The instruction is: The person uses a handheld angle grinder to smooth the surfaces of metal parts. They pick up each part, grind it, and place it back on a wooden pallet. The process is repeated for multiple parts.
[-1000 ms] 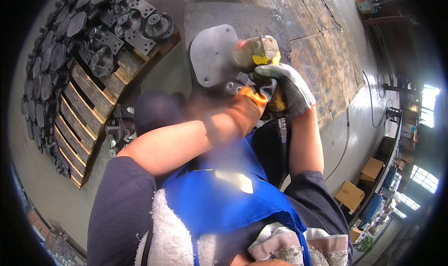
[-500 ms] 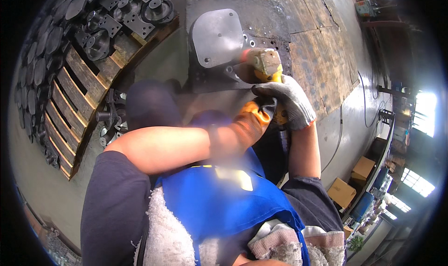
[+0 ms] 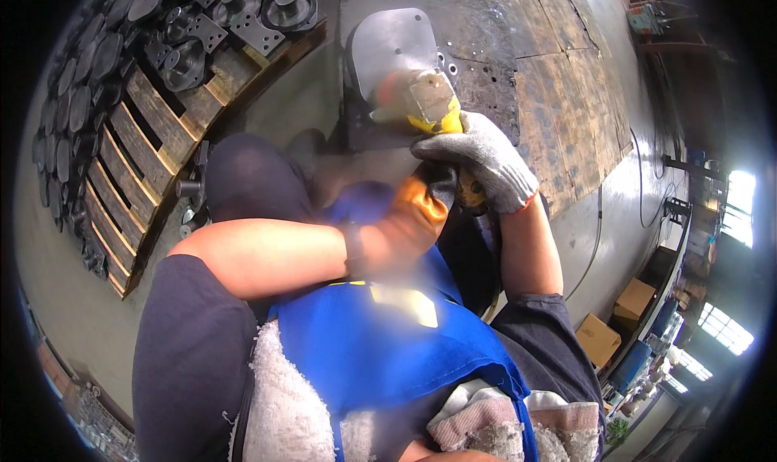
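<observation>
Both my gloved hands hold a yellow angle grinder (image 3: 441, 115), its worn grey head pointing away from me and its spinning part blurred. My right hand (image 3: 479, 153), in a white knitted glove, is closed around the body behind the head. Nearer to me, my left hand (image 3: 429, 193), in an orange and black glove, is wrapped round the rear of the tool. The grinder's head is over the near edge of a flat grey metal plate (image 3: 395, 45) with rounded corners and small holes. Blur hides whether they touch.
The plate lies on a dark metal work surface (image 3: 477, 25), beside worn wooden boards (image 3: 566, 122). At the left, a wooden pallet (image 3: 150, 134) bears several dark metal parts (image 3: 186, 63). Cardboard boxes (image 3: 599, 339) stand at the right; a cable (image 3: 600, 227) runs along the floor.
The grinder has moved left along the plate, from its right side to its near edge, with both hands still around it. The whole view has shifted slightly.
</observation>
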### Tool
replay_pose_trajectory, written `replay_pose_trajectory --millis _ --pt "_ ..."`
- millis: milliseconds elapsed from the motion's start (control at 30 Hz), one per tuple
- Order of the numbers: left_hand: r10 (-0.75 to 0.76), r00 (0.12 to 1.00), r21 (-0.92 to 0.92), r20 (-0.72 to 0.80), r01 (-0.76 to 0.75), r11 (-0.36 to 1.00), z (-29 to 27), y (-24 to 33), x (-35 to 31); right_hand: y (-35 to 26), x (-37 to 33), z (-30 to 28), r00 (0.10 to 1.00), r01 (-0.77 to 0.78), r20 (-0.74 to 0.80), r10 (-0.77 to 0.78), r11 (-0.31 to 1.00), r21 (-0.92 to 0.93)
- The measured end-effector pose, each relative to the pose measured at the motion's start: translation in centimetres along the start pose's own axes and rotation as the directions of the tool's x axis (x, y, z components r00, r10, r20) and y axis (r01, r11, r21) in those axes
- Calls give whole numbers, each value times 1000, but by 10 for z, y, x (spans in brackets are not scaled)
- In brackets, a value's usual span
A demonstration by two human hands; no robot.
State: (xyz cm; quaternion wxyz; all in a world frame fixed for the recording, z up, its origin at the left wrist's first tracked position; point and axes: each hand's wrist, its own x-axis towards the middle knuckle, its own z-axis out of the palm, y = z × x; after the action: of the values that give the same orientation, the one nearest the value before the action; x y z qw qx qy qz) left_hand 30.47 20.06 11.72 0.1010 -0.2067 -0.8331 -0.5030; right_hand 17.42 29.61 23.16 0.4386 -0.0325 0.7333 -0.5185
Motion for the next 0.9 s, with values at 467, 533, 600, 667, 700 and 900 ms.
replay_pose_trajectory --millis 467,533,600,667,700,900 --pt "19 1000 84 -8 -19 996 20 -4 7 14 -8 -9 996 9 -84 -8 1000 13" --pt "-151 967 -39 -203 146 989 33 7 14 15 -11 -10 994 42 -102 -46 998 -46" --pt "-249 941 -109 -230 229 967 33 14 18 5 -19 -5 981 -58 -187 60 998 18" --pt "-290 951 -103 -104 280 955 26 19 22 6 -22 -5 968 -79 -230 97 993 85" --pt "-318 947 -94 -39 314 945 24 20 24 14 -21 -8 969 -47 -237 74 992 115" --pt "-207 974 147 -92 219 965 19 10 26 12 -14 -8 990 5 -138 28 973 229"
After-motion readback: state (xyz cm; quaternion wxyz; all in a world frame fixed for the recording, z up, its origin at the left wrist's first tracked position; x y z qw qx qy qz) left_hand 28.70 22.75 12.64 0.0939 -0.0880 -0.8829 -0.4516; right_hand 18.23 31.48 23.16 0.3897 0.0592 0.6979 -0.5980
